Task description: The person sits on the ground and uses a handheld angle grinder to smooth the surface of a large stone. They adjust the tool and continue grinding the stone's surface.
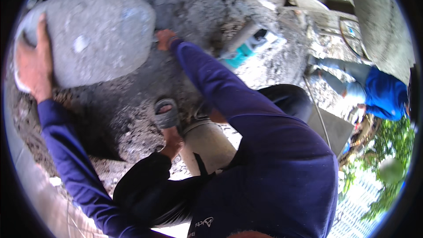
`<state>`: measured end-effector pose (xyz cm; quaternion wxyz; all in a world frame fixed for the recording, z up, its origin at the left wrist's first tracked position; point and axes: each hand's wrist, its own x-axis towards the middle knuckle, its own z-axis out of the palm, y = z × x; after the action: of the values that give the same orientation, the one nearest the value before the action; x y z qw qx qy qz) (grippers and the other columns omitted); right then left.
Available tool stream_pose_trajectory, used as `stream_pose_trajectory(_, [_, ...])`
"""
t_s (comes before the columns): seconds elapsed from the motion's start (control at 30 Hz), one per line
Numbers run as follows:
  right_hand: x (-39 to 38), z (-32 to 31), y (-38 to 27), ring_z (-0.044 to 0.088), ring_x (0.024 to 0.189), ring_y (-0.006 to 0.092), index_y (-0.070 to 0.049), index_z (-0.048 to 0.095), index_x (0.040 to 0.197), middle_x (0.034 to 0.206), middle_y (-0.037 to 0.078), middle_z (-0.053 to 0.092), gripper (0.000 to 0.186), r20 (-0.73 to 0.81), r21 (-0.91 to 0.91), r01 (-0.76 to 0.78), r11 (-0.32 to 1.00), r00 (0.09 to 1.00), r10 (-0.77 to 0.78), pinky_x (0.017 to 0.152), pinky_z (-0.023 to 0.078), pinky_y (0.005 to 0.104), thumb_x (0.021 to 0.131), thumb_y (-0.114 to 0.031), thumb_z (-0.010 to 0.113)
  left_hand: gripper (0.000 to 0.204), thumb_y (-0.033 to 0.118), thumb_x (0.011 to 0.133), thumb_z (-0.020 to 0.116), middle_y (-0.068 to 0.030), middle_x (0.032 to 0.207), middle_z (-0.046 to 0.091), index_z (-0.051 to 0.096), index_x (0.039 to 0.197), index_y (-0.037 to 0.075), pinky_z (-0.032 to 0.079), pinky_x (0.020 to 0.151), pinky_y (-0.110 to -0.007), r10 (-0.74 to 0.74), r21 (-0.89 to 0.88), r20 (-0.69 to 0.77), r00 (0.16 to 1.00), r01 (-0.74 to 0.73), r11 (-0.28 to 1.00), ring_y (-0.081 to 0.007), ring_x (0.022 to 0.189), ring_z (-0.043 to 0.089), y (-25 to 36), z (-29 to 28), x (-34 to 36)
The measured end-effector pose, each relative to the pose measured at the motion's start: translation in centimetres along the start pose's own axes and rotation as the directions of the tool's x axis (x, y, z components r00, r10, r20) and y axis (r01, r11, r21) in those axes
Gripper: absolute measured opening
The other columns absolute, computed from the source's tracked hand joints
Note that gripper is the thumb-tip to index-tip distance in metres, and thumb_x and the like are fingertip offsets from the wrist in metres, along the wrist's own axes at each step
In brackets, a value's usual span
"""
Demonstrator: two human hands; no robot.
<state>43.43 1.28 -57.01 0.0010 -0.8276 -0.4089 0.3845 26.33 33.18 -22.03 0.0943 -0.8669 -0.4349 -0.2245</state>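
Observation:
A large, grey, rounded slab with a rough, dusty face and a pale spot lies at the upper left. My left hand grips its left end, the thumb over the face and the other fingers round the edge. At the opposite end my right hand is closed, its fingertips against the slab's right edge and partly hidden. My sandalled foot stands on the ground below the slab. Behind it, between my legs, is a beige bucket.
A grey and teal object, blurred, lies on the rubble right of my right arm. Further right, a person in a blue top is bent over. A grey board and a thin rod are beside my back. Loose, uneven soil surrounds the slab.

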Motion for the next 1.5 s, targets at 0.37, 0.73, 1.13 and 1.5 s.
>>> stream_pose_trajectory(0.37, [3.6,1.1,0.9,0.054,0.135,0.0332,-0.008,0.054,0.144,0.148,0.012,0.055,0.060,0.115,-0.028,-0.122,0.992,0.986,0.124,0.113,0.045,0.0434,0.096,-0.043,0.062,0.110,0.087,0.083,0.053,-0.0226,0.145,0.058,0.051,0.148,-0.001,0.038,0.118,-0.047,-0.016,-0.080,0.017,1.000,0.017,0.997,-0.0381,0.138,0.053,0.0,-0.6,-0.4])
stream_pose_trajectory(0.73, [0.8,1.1,2.2,0.055,0.135,0.0299,-0.014,0.062,0.143,0.146,0.013,0.059,0.067,0.104,0.207,-0.076,0.975,0.993,0.055,0.116,0.041,0.0351,0.082,-0.040,0.067,0.069,0.053,0.093,0.064,-0.0261,0.131,0.064,0.062,0.129,-0.005,0.042,0.110,-0.045,0.006,-0.048,-0.113,0.994,-0.012,0.999,-0.0403,0.125,0.059,4.0,-3.4,-2.0])
stream_pose_trajectory(1.13, [-3.2,3.5,-1.5,0.058,0.128,0.0309,-0.006,0.061,0.141,0.150,0.015,0.053,0.064,0.265,0.319,-0.163,0.934,0.961,0.078,0.105,0.048,0.0375,0.081,-0.025,0.071,0.075,0.056,0.093,0.063,-0.0296,0.132,0.062,0.058,0.133,-0.007,0.042,0.111,-0.046,-0.060,-0.151,-0.029,0.998,0.055,0.987,-0.0419,0.127,0.058,4.3,-2.6,-2.0])
stream_pose_trajectory(1.5, [-8.9,2.3,-11.3,0.062,0.078,0.0218,-0.006,0.066,0.133,0.101,0.011,0.068,0.050,0.456,0.517,-0.096,0.851,0.872,-0.178,0.080,0.055,0.0340,0.083,-0.005,0.061,0.076,0.057,0.090,0.065,-0.0319,0.126,0.064,0.059,0.128,-0.009,0.044,0.107,-0.050,-0.040,-0.243,-0.099,0.994,0.014,0.970,-0.0446,0.122,0.059,2.3,-1.4,-1.8])
